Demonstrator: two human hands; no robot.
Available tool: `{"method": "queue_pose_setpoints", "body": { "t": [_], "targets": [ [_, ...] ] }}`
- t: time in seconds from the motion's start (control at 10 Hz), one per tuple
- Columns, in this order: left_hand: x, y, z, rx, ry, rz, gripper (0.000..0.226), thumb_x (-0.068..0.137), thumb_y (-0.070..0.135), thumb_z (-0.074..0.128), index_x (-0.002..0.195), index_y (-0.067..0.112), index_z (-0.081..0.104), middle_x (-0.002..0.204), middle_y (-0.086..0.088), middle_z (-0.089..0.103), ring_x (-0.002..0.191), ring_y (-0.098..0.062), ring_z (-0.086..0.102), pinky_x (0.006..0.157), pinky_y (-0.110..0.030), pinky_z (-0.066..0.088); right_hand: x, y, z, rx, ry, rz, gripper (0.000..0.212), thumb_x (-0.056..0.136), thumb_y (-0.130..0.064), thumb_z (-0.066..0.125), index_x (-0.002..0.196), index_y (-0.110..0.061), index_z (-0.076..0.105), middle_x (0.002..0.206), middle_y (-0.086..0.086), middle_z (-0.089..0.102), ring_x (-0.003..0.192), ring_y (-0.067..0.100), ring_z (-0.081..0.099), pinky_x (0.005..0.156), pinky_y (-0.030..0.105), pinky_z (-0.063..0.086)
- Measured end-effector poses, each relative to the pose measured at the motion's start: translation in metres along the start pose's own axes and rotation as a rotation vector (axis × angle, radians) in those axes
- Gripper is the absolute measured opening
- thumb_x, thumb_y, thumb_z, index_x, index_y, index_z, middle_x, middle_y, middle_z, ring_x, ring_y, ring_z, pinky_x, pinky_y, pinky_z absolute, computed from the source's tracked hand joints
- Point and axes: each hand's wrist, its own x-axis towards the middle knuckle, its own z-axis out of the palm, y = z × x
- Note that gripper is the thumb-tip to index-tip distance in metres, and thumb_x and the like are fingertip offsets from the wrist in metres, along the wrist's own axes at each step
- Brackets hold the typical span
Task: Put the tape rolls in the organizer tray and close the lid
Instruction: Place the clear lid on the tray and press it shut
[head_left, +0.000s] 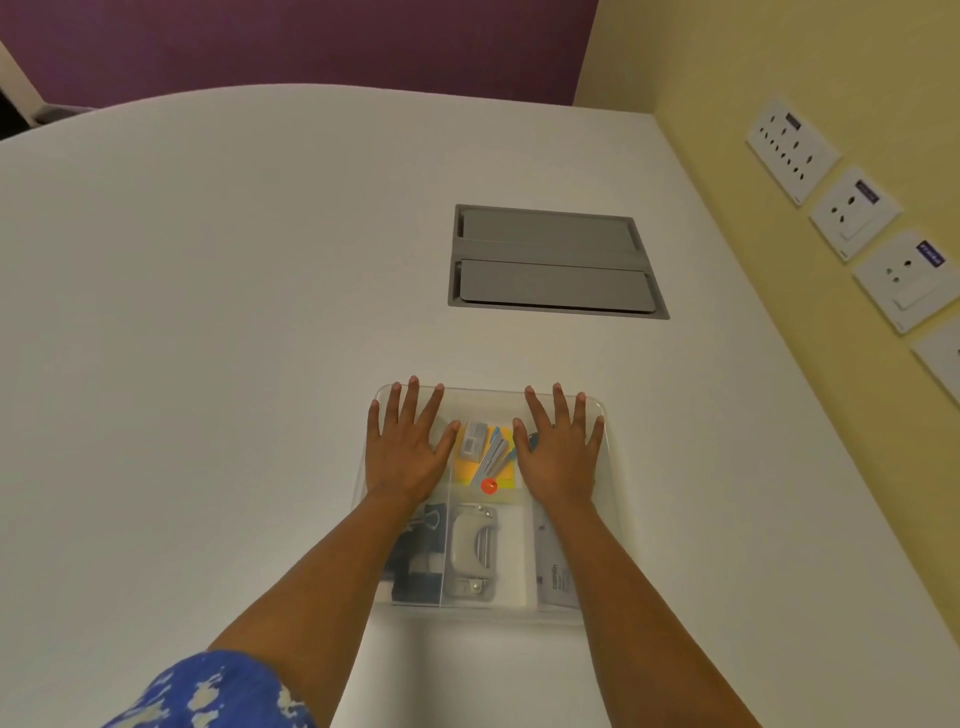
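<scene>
Our left hand (402, 447) and right hand (558, 447) lie flat, fingers spread, gripping nothing, on the clear lid (483, 397) of the organizer tray (571, 616) — tape rolls not discernible through the plastic.

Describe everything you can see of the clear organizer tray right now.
The organizer tray is a clear plastic box with rounded corners and inner dividers, lying flat on the white table near its front edge. A transparent lid appears to cover it. The left hand and right hand press flat on its far half, fingers spread. Through the plastic show coloured sticky notes, binder clips and a grey hole punch.
</scene>
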Motion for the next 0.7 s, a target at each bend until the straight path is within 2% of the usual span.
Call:
{"method": "queue_pose_setpoints", "body": {
  "t": [0.1, 0.3, 0.4, 0.5, 0.6, 0.7],
  "targets": [
    [-0.001, 0.000, -0.001, -0.008, 0.003, -0.003, 0.113, 0.051, 0.074, -0.043, 0.149, 0.032, -0.004, 0.161, -0.001, -0.010, 0.148, -0.025, -0.011, 0.118, -0.046, -0.013, 0.000, 0.000, 0.001, -0.002, 0.011, 0.008, 0.057, 0.096, -0.057, 0.027, 0.149, -0.040, 0.014, 0.162, -0.001, 0.014, 0.151, 0.029, 0.004, 0.121, 0.053, 0.003],
    [-0.002, 0.000, 0.000, 0.029, -0.014, 0.004, 0.101, 0.050, 0.069, -0.047, 0.141, 0.036, -0.020, 0.160, -0.002, -0.017, 0.147, -0.025, -0.016, 0.118, -0.047, -0.013, -0.002, 0.000, 0.004, -0.029, 0.007, -0.004, 0.061, 0.095, -0.059, 0.023, 0.150, -0.039, 0.007, 0.163, 0.001, 0.006, 0.150, 0.031, 0.001, 0.120, 0.054, 0.000],
    [-0.001, 0.000, -0.001, 0.054, -0.021, 0.002, 0.110, 0.046, 0.067, -0.050, 0.145, 0.033, -0.017, 0.159, -0.003, -0.019, 0.147, -0.025, -0.017, 0.117, -0.047, -0.013, -0.003, -0.001, 0.001, -0.053, -0.002, -0.014, 0.073, 0.085, -0.066, -0.012, 0.151, -0.037, 0.001, 0.163, 0.002, 0.000, 0.150, 0.031, -0.002, 0.120, 0.055, 0.000],
    [0.000, -0.001, -0.004, 0.080, -0.048, -0.001, 0.117, 0.042, 0.065, -0.053, 0.148, 0.030, -0.015, 0.159, -0.003, -0.020, 0.147, -0.025, -0.017, 0.117, -0.046, -0.013, -0.003, 0.000, -0.004, -0.054, -0.014, -0.025, 0.104, 0.060, -0.067, -0.043, 0.151, -0.036, -0.002, 0.163, 0.002, -0.003, 0.150, 0.031, -0.004, 0.120, 0.053, -0.001],
    [-0.001, 0.002, -0.015, 0.088, -0.048, 0.021, 0.108, 0.054, 0.064, -0.048, 0.149, 0.026, -0.014, 0.160, -0.003, -0.018, 0.147, -0.023, -0.015, 0.118, -0.044, -0.012, -0.005, -0.002, -0.018, -0.040, -0.031, -0.060, 0.114, 0.053, -0.062, -0.051, 0.152, -0.030, -0.004, 0.163, 0.003, -0.004, 0.151, 0.029, -0.004, 0.122, 0.048, 0.001],
    [0.000, 0.004, -0.027, 0.105, -0.020, 0.029, 0.074, 0.086, 0.059, -0.017, 0.150, 0.022, -0.012, 0.160, -0.003, -0.016, 0.147, -0.023, -0.015, 0.119, -0.043, -0.010, -0.006, -0.010, -0.031, -0.029, -0.014, -0.058, 0.084, 0.080, -0.059, -0.028, 0.152, -0.024, -0.005, 0.163, 0.003, -0.004, 0.151, 0.025, -0.003, 0.123, 0.044, 0.002]
  ]
}}
